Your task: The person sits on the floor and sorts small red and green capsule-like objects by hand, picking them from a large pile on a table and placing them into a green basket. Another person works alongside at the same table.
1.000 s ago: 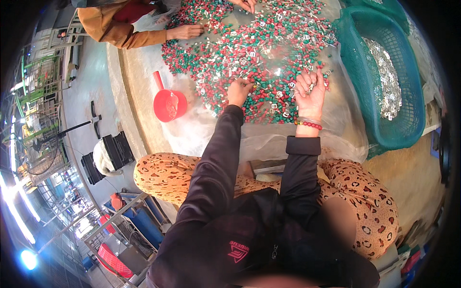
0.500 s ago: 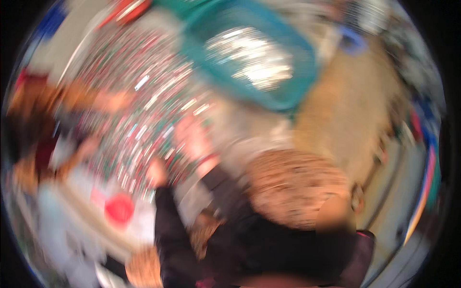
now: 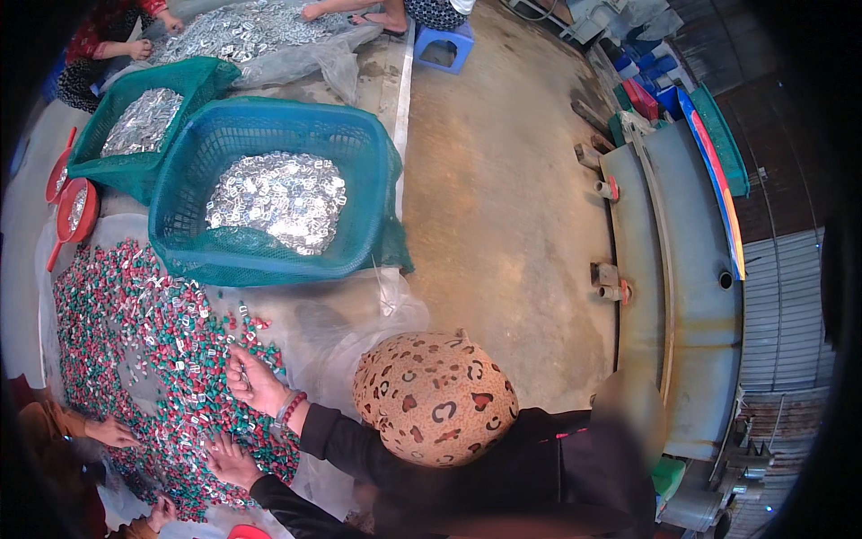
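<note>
My left hand (image 3: 233, 463), palm partly up with fingers spread, rests at the edge of a wide pile of small red and green pieces (image 3: 180, 395) mixed with silver metal bits. Just above it my right hand (image 3: 256, 382), with a dark red bead bracelet (image 3: 289, 409) at the wrist, has its fingers curled together over the pile. Something small and greyish shows at those fingers, too small to name. My knee, in leopard-print cloth (image 3: 435, 395), is beside my right forearm. Both my sleeves are black.
Beyond the pile stands a blue-green basket (image 3: 359, 242) holding shiny metal pieces, beside a green basket (image 3: 90, 166). Two red scoops (image 3: 79, 235) lie left. A co-worker's hand (image 3: 112, 432) reaches in from the left; others sit farther off, near a blue stool (image 3: 453, 45). A metal tank (image 3: 700, 332) stands right.
The view has swung, so the basket and pile now lie farther left in it, and the heavy blur is gone. My hands are still over the pile.
</note>
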Action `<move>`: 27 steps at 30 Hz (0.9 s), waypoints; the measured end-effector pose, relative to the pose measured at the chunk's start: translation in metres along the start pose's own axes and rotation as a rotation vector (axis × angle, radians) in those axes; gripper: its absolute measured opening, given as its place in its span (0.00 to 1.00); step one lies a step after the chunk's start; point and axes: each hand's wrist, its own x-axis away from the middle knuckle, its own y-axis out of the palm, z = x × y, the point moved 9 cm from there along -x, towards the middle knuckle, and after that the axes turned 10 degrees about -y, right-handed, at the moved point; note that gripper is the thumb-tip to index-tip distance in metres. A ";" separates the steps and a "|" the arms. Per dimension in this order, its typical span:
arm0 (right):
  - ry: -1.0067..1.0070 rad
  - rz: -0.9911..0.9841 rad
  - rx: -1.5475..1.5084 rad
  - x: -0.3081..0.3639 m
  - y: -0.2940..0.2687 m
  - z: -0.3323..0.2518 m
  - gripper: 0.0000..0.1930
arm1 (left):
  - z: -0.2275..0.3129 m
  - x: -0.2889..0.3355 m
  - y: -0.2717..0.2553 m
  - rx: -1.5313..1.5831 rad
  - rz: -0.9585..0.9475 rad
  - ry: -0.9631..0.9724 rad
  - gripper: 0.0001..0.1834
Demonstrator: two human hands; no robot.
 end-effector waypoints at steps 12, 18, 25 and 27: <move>0.140 -0.315 0.016 0.003 0.008 0.008 0.17 | -0.013 -0.030 -0.044 -2.375 0.779 -0.077 0.13; 0.178 -0.085 -0.022 0.002 0.006 0.005 0.18 | -0.017 0.000 -0.056 -1.990 0.866 -0.101 0.22; 0.168 -0.067 0.058 0.004 -0.004 0.017 0.18 | -0.007 0.081 -0.101 -0.593 0.866 -0.198 0.14; 0.184 -0.075 0.072 0.005 -0.003 0.021 0.18 | -0.005 0.079 -0.087 -0.558 0.726 -0.186 0.11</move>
